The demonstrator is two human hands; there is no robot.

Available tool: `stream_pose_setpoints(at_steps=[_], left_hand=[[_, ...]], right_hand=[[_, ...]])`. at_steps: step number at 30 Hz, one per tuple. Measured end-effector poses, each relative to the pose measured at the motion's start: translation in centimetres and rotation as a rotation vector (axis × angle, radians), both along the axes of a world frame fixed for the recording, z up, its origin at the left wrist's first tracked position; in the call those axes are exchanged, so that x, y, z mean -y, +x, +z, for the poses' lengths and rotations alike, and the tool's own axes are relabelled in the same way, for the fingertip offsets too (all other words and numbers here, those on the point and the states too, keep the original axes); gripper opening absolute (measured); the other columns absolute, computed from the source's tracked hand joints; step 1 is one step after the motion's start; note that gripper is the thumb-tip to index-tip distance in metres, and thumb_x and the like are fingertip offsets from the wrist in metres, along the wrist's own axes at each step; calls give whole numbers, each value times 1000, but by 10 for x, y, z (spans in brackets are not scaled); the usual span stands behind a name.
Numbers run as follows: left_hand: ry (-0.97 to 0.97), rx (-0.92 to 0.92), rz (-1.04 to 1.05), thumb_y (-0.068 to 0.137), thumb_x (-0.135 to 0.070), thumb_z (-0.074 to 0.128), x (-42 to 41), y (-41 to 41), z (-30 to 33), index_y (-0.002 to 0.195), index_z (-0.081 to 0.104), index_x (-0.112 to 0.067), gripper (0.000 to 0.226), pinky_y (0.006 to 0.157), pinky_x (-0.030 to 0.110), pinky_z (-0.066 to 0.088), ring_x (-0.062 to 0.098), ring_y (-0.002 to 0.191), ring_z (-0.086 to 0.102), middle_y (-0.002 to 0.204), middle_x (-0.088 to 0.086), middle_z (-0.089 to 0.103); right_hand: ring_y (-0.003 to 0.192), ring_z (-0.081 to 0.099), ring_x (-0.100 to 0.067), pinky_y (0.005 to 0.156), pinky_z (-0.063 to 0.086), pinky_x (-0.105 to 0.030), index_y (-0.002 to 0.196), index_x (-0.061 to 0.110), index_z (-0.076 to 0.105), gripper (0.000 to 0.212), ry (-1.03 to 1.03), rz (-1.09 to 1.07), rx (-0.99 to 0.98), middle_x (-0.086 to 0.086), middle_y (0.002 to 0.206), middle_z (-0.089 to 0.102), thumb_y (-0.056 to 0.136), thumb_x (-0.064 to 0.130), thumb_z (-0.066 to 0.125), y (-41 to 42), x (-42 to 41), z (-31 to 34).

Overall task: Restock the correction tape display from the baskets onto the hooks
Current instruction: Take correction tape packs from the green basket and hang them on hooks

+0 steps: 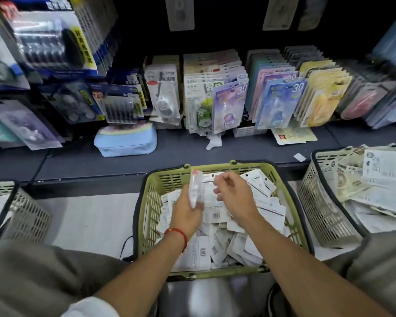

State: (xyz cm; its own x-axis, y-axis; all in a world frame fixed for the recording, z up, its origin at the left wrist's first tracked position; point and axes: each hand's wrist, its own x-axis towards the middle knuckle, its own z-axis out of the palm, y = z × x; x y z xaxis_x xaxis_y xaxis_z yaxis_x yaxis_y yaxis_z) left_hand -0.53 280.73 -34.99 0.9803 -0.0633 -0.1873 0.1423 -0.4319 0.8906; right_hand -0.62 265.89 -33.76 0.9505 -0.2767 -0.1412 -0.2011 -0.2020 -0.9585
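A green basket (286, 209) on the floor in front of me is full of white carded correction tape packs (217, 216), lying back side up. My left hand (188, 213), with a red string at the wrist, grips one pack (196, 191) upright above the basket. My right hand (233, 195) hovers beside it over the pile, fingers loosely curled, holding nothing that I can see. Beyond the basket, the display hooks carry rows of correction tape cards (229, 97) in purple, blue and yellow.
A grey basket (322, 202) with larger white packs stands at the right, another grey basket (25, 216) at the left. A light blue pouch (126, 140) and loose cards (293, 136) lie on the dark shelf base. Larger blister packs (44, 42) hang at the upper left.
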Motion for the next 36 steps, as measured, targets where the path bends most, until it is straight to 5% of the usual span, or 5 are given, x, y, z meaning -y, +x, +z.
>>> stream_pose_setpoints(at_steps=[7, 13, 19, 29, 36], left_hand=[[-401, -235, 403, 87, -3, 69, -42, 45, 5, 115, 67, -26, 36, 72, 31, 52, 18, 93, 71, 106, -3, 75], [-522, -327, 543, 92, -21, 62, -40, 53, 3, 113, 69, -25, 22, 96, 49, 57, 34, 103, 71, 115, 8, 75], [-819, -585, 326, 92, -40, 73, -5, 42, 6, 145, 56, -19, 59, 107, 61, 50, 40, 127, 64, 139, 15, 66], [-742, -441, 345, 89, 11, 68, -7, 35, -5, 138, 59, -13, 56, 78, 46, 61, 37, 112, 71, 127, 17, 71], [-581, -443, 284, 85, 8, 70, -10, 29, -14, 130, 60, -28, 58, 74, 42, 59, 30, 106, 69, 117, 3, 72]], right_hand=[[163, -8, -27, 128, -11, -44, 169, 20, -1, 85, -1213, 667, -220, -11, 176, -9, 107, 58, 42, -19, 0, -68], [122, 54, -23, 108, 47, -41, 139, 12, 54, 43, -630, -55, 142, -7, 134, 56, 114, 36, 28, -29, 5, -27], [66, 62, -14, 64, 52, -35, 89, 12, 56, 25, 152, -470, 21, -2, 81, 65, 110, 26, 50, -11, -13, 13], [139, 39, -31, 110, 37, -47, 146, 19, 46, 57, -961, -211, -530, -11, 148, 44, 100, 51, 59, -62, 28, -32], [152, 26, -37, 123, 33, -47, 164, 5, 11, 80, -772, 3, -600, -21, 165, 24, 104, 27, 59, -74, 30, -43]])
